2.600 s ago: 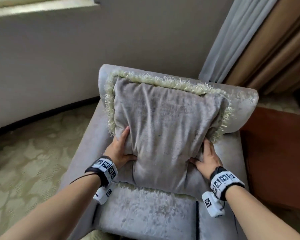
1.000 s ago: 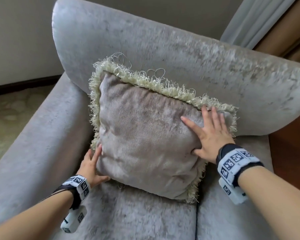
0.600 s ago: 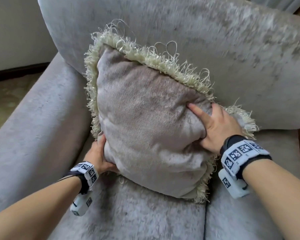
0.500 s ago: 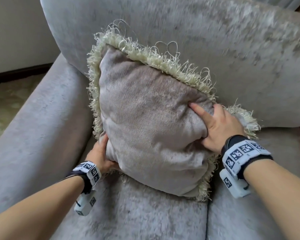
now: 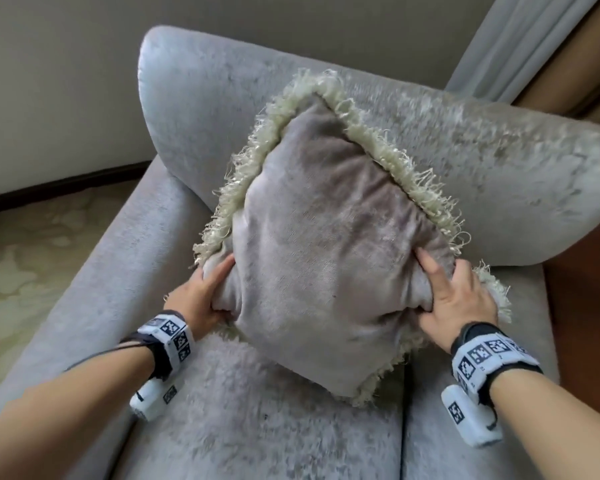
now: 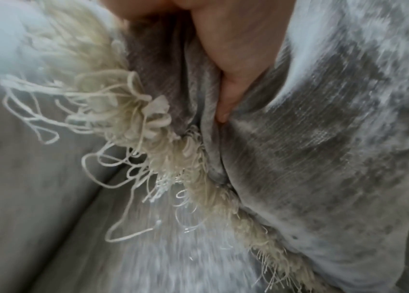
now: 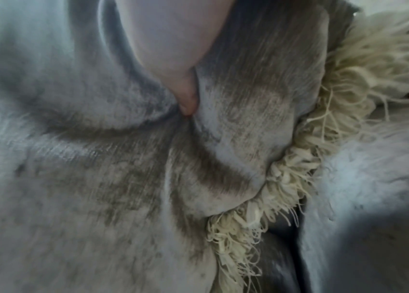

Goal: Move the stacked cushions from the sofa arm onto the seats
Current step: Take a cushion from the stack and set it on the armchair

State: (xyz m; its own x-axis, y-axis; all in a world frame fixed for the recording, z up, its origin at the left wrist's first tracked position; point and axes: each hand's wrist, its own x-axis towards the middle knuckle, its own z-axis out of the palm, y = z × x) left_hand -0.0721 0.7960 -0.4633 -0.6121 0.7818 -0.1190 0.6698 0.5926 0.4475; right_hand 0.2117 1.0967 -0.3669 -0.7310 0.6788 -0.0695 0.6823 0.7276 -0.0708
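A grey velvet cushion (image 5: pixel 326 244) with a cream fringe (image 5: pixel 395 157) stands on one corner on the sofa seat (image 5: pixel 257 427), leaning toward the curved sofa arm (image 5: pixel 482 161). My left hand (image 5: pixel 201 292) grips its bunched left side, thumb on the front and fingers hidden behind. My right hand (image 5: pixel 454 299) grips the right side the same way. In the left wrist view my thumb (image 6: pixel 231 69) presses into the cushion (image 6: pixel 323 138) beside the fringe (image 6: pixel 128 111). In the right wrist view my thumb (image 7: pixel 173 49) digs a fold into the cushion (image 7: pixel 98 158). No other cushion shows.
A seam (image 5: pixel 404 427) splits the seat into two pads. The sofa's long upholstered side (image 5: pixel 101 299) runs along the left, with patterned carpet (image 5: pixel 25 258) beyond it. Dark wooden furniture (image 5: pixel 589 323) stands close on the right, and curtains (image 5: pixel 520 46) hang at the back right.
The cushion has turned from nearly square to corner-up. My left hand has climbed its side and now grips it, and my right hand keeps its grip.
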